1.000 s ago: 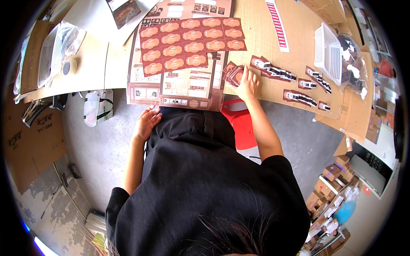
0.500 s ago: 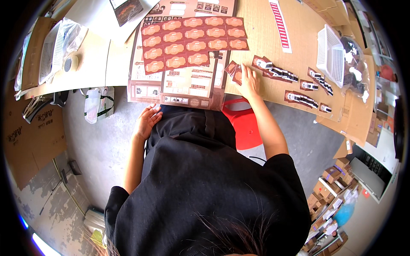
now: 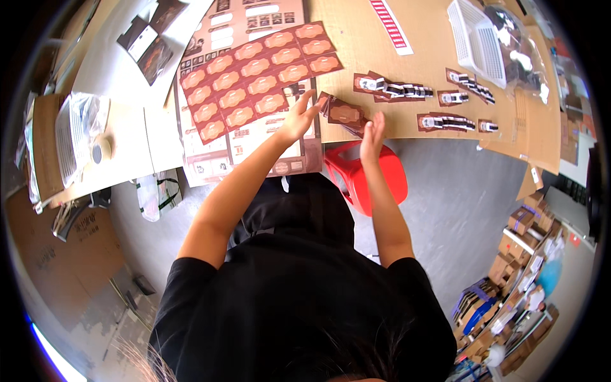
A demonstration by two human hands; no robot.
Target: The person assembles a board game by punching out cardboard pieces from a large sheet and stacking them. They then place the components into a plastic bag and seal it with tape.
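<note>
A loose fanned pile of brown cards [image 3: 345, 114] lies near the table's front edge, between my two hands. My left hand [image 3: 298, 120] is at the pile's left end with its fingers stretched out. At the right end stands my right hand [image 3: 373, 139], fingers straight and palm turned toward the cards. Whether either hand presses on them I cannot tell. Left of the pile, rows of reddish-brown cards with orange labels [image 3: 259, 84] lie over a large printed sheet [image 3: 239, 149], which overhangs the table edge.
On the right are overlapping card rows with black-and-white figures [image 3: 398, 89], [image 3: 449, 122] and a white basket [image 3: 474, 44] beside plastic bags [image 3: 519, 54]. A red-striped strip [image 3: 390, 25] lies farther back. Dark printed pieces [image 3: 149, 48] lie at left. A red stool [image 3: 382, 181] stands below the edge.
My left hand has risen from the lap to the cards. My right hand has shifted to the pile's right end. The fanned pile is now more exposed, and the card rows appear more tilted.
</note>
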